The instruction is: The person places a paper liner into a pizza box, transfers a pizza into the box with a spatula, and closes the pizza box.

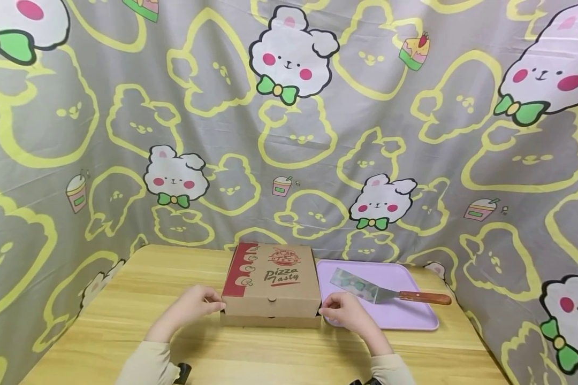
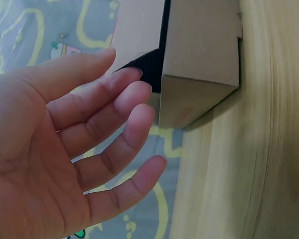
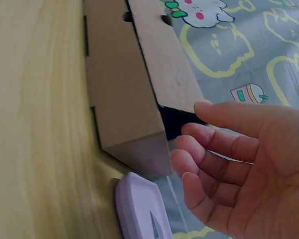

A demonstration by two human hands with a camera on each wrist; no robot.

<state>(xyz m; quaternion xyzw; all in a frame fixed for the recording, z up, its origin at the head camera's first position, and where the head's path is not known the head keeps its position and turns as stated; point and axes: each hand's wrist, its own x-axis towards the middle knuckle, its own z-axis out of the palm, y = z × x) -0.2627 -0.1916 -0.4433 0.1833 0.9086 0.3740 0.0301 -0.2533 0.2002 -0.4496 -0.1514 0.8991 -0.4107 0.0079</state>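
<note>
A brown cardboard pizza box point(image 1: 270, 322) with a red printed strip stands on the table. Its lid point(image 1: 294, 291) is slightly raised at the front, and a dark gap shows at both front corners. At the left front corner, my left hand point(image 1: 192, 307) pinches the lid's edge between thumb and index finger; the other fingers are loosely bent below. My right hand point(image 1: 349, 313) takes the right front corner likewise, its thumb on the lid point(image 3: 169, 74) and its index finger at the gap. What the box holds is hidden.
To the right of the box lies a lilac tray point(image 1: 409, 320), partly behind my right hand. A metal spatula point(image 1: 424, 298) with a wooden handle rests across it, the handle reaching over the right rim. A patterned curtain point(image 1: 289, 149) hangs behind the wooden table point(image 1: 250, 358).
</note>
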